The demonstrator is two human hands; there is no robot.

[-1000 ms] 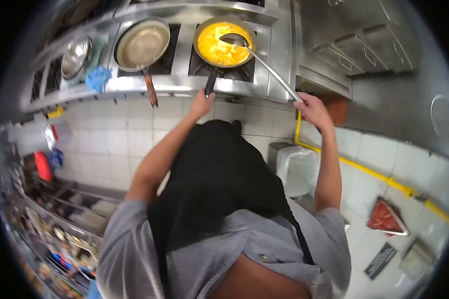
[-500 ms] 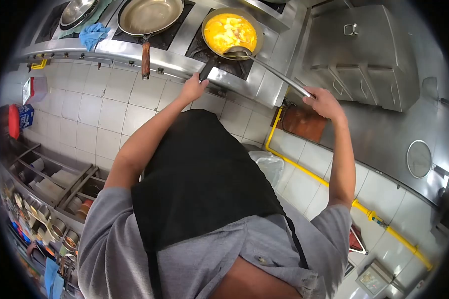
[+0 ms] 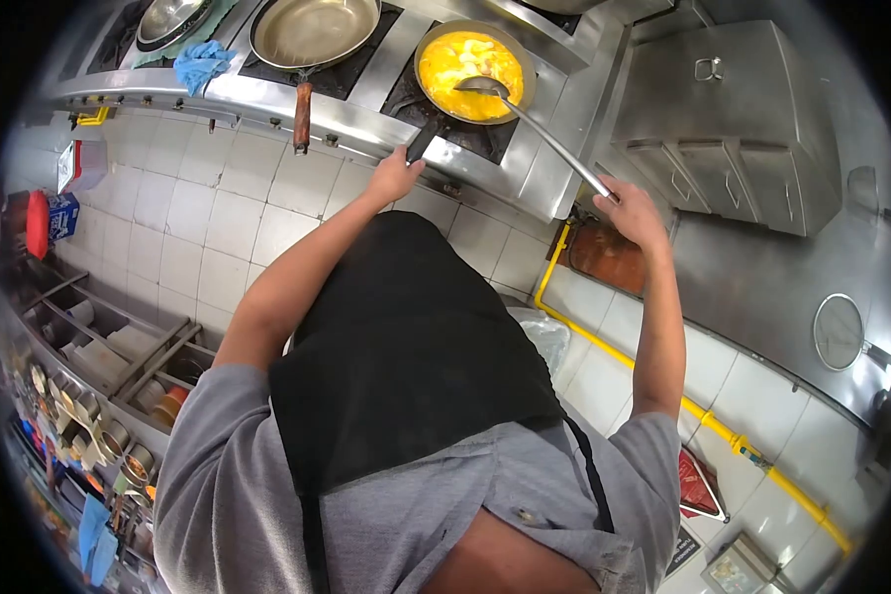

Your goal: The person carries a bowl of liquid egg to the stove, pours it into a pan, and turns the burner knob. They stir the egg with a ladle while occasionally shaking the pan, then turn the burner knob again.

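Note:
A frying pan (image 3: 531, 84) rests on the right-hand burner of the stove, with a yellow egg mixture (image 3: 465, 61) in it, paler lumps showing near the middle. My left hand (image 3: 396, 178) is closed around the pan's black handle (image 3: 425, 140). In my right hand (image 3: 631, 211) is the long metal handle of a ladle (image 3: 554, 144). The ladle's bowl dips into the egg mixture at the pan's right side; its underside is hidden in the mixture.
Left of my pan, a second pan (image 3: 317, 30) with a wooden handle sits on its own burner. A blue cloth (image 3: 203, 65) lies near the stove's front edge. At the right stand a steel box (image 3: 708, 89) and a strainer (image 3: 838, 332) on a steel counter. A yellow pipe (image 3: 604, 345) runs below.
The ladle's bowl has moved from the pan's near rim further into the egg mixture. My right hand has shifted slightly left and down. My left hand still holds the handle.

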